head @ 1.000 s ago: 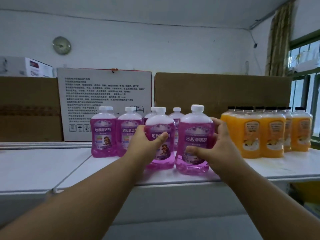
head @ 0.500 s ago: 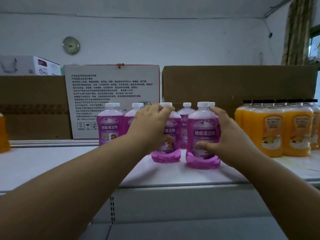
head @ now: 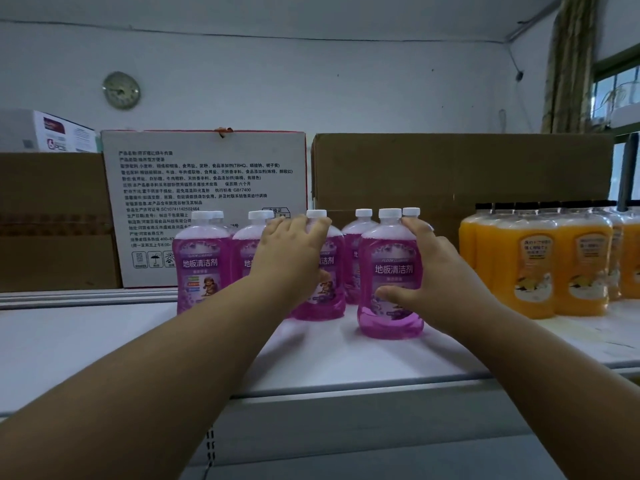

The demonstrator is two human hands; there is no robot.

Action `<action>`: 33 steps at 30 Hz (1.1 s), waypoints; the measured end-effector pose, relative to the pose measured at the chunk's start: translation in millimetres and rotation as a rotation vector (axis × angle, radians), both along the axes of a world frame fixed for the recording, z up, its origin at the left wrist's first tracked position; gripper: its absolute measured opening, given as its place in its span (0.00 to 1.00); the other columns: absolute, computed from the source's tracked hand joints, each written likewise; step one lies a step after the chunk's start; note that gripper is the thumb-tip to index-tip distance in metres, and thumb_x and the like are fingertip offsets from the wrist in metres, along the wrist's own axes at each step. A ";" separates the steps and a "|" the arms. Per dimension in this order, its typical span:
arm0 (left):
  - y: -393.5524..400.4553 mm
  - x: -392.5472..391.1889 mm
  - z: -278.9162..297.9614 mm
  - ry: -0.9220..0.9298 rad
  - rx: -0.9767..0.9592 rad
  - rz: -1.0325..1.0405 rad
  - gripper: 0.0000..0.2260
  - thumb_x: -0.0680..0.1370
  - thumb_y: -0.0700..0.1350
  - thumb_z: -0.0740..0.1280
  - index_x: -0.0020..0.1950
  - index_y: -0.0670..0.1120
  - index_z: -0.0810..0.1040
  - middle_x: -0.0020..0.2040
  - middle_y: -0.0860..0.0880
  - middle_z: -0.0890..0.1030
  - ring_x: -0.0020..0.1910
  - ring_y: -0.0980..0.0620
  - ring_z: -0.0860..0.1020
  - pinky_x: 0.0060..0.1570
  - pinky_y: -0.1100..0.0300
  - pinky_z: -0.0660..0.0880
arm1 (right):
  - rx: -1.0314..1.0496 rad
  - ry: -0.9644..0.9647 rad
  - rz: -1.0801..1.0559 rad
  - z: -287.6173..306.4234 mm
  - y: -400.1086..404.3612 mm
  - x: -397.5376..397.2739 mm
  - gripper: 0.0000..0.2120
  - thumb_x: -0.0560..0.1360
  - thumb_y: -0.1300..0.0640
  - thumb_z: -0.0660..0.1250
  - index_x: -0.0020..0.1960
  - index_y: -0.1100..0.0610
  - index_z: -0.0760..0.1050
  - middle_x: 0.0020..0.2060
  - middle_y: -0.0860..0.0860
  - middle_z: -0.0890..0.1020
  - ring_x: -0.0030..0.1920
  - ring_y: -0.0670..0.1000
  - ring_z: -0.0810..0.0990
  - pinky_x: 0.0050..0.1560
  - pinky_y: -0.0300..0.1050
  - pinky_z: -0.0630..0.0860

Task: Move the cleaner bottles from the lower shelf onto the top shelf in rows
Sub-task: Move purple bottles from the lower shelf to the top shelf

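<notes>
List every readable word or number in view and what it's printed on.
"地板清洁剂": purple bottle in the right hand, and the far-left purple bottle.
"GB17400": white carton; its other small print is mostly too blurred.
Orange bottles' labels: unreadable.

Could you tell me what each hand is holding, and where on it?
Each grips a purple cleaner bottle by its body: left hand on one, right hand on another.
</notes>
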State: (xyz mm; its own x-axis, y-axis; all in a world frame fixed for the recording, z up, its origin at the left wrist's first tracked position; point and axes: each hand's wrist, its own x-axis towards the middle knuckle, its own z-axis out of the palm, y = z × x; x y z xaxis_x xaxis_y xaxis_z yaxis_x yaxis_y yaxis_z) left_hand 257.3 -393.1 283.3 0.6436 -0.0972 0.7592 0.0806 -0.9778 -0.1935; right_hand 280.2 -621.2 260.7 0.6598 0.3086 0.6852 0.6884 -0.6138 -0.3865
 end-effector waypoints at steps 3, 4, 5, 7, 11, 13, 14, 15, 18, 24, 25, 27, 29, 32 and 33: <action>2.5 4.3 -1.8 -0.006 -0.012 -0.008 0.40 0.70 0.61 0.74 0.77 0.52 0.59 0.70 0.44 0.72 0.70 0.43 0.69 0.73 0.48 0.56 | -0.019 -0.002 -0.005 0.4 -0.4 0.4 0.49 0.66 0.43 0.78 0.76 0.39 0.49 0.65 0.51 0.69 0.57 0.48 0.74 0.59 0.49 0.77; 3.1 5.6 -1.1 -0.002 -0.015 -0.011 0.41 0.70 0.61 0.74 0.77 0.52 0.59 0.71 0.44 0.71 0.70 0.43 0.68 0.73 0.48 0.56 | -0.029 -0.003 -0.009 0.7 -1.9 0.7 0.49 0.66 0.42 0.78 0.76 0.38 0.49 0.65 0.51 0.69 0.58 0.48 0.74 0.59 0.49 0.77; 3.1 6.2 -0.5 0.006 -0.017 -0.011 0.41 0.71 0.61 0.74 0.77 0.52 0.58 0.71 0.44 0.71 0.71 0.43 0.68 0.73 0.48 0.55 | -0.039 -0.003 -0.013 1.2 -3.4 1.1 0.49 0.66 0.41 0.78 0.75 0.38 0.49 0.64 0.50 0.69 0.57 0.47 0.74 0.58 0.49 0.78; 2.3 4.7 -0.6 0.028 -0.021 -0.003 0.41 0.72 0.61 0.73 0.78 0.52 0.57 0.73 0.44 0.69 0.72 0.43 0.67 0.74 0.48 0.54 | -0.057 0.004 -0.019 2.8 -6.5 1.3 0.50 0.65 0.40 0.78 0.75 0.36 0.49 0.63 0.50 0.69 0.55 0.47 0.74 0.57 0.48 0.78; -7.9 -13.7 -2.1 0.025 -0.015 0.032 0.40 0.74 0.61 0.70 0.79 0.53 0.53 0.76 0.41 0.63 0.75 0.41 0.61 0.74 0.47 0.54 | -0.090 0.030 -0.031 5.8 -3.9 3.0 0.52 0.64 0.44 0.80 0.74 0.36 0.48 0.63 0.49 0.69 0.53 0.46 0.74 0.55 0.46 0.79; -18.8 -29.4 -4.9 -0.079 -0.006 -0.020 0.33 0.73 0.60 0.69 0.74 0.50 0.63 0.69 0.42 0.70 0.67 0.42 0.68 0.67 0.47 0.64 | -0.097 0.044 -0.040 7.3 1.3 7.1 0.52 0.65 0.47 0.80 0.75 0.38 0.48 0.64 0.51 0.70 0.54 0.47 0.75 0.56 0.47 0.79; -24.6 -37.2 -8.7 -0.093 -0.015 -0.082 0.28 0.73 0.59 0.68 0.68 0.50 0.68 0.62 0.45 0.74 0.61 0.44 0.72 0.60 0.49 0.67 | -0.100 0.053 -0.047 8.0 4.2 9.9 0.52 0.65 0.47 0.80 0.76 0.39 0.47 0.65 0.52 0.71 0.56 0.48 0.76 0.56 0.49 0.79; -29.5 -44.6 -14.8 -0.035 -0.047 -0.139 0.23 0.73 0.59 0.67 0.63 0.50 0.70 0.56 0.48 0.75 0.55 0.46 0.73 0.55 0.51 0.69 | -0.104 0.058 -0.059 9.1 7.7 13.6 0.52 0.65 0.48 0.80 0.76 0.40 0.47 0.66 0.53 0.71 0.58 0.51 0.77 0.57 0.51 0.80; -36.8 -56.6 -42.9 0.363 -0.206 -0.141 0.22 0.74 0.66 0.62 0.61 0.54 0.71 0.56 0.52 0.74 0.55 0.50 0.71 0.55 0.53 0.71 | -0.134 0.051 -0.112 11.4 18.6 28.5 0.52 0.66 0.49 0.80 0.77 0.43 0.47 0.65 0.55 0.71 0.58 0.55 0.79 0.56 0.53 0.80; -34.0 -54.3 -56.8 0.584 -0.280 -0.092 0.27 0.75 0.71 0.57 0.67 0.56 0.70 0.63 0.51 0.74 0.61 0.49 0.69 0.58 0.53 0.68 | -0.132 0.003 -0.209 6.0 36.3 56.4 0.50 0.66 0.47 0.79 0.74 0.41 0.47 0.64 0.55 0.64 0.56 0.57 0.77 0.52 0.51 0.80; -34.0 -53.4 -57.6 0.596 -0.277 -0.083 0.27 0.75 0.71 0.57 0.67 0.56 0.70 0.63 0.51 0.74 0.61 0.50 0.69 0.57 0.53 0.67 | -0.126 0.003 -0.208 4.2 37.8 59.2 0.50 0.67 0.46 0.79 0.74 0.40 0.46 0.64 0.55 0.64 0.56 0.57 0.77 0.52 0.52 0.80; -34.5 -53.4 -58.3 0.602 -0.288 -0.074 0.27 0.75 0.71 0.57 0.67 0.56 0.70 0.64 0.51 0.74 0.61 0.50 0.68 0.58 0.52 0.67 | -0.121 0.005 -0.204 1.0 39.6 62.2 0.51 0.67 0.46 0.78 0.74 0.39 0.44 0.65 0.55 0.64 0.57 0.57 0.77 0.53 0.53 0.80; -35.0 -52.8 -58.4 0.601 -0.294 -0.067 0.27 0.76 0.70 0.57 0.68 0.57 0.69 0.65 0.52 0.74 0.62 0.50 0.68 0.58 0.52 0.67 | -0.110 0.007 -0.197 -2.2 40.2 62.7 0.50 0.68 0.45 0.77 0.75 0.39 0.44 0.65 0.55 0.64 0.59 0.58 0.76 0.54 0.55 0.79; -36.4 -53.4 -57.2 0.608 -0.293 -0.063 0.26 0.76 0.70 0.57 0.68 0.57 0.69 0.65 0.52 0.74 0.62 0.50 0.68 0.59 0.52 0.67 | -0.089 0.007 -0.175 -4.8 39.7 59.1 0.49 0.69 0.45 0.76 0.76 0.40 0.44 0.67 0.55 0.64 0.62 0.59 0.76 0.55 0.57 0.79; -36.3 -53.4 -56.8 0.609 -0.297 -0.063 0.26 0.75 0.70 0.57 0.68 0.57 0.69 0.65 0.52 0.74 0.62 0.50 0.68 0.59 0.52 0.68 | -0.089 0.013 -0.170 -5.2 39.2 57.6 0.49 0.70 0.45 0.76 0.76 0.41 0.44 0.68 0.56 0.64 0.63 0.60 0.75 0.56 0.58 0.78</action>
State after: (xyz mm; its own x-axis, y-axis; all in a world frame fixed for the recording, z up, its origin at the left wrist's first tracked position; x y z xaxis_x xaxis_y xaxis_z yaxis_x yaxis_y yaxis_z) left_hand 203.9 -429.4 226.5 0.9648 0.0078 0.2630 -0.0168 -0.9957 0.0910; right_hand 337.7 -582.1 255.5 0.7158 0.2512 0.6515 0.5676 -0.7527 -0.3335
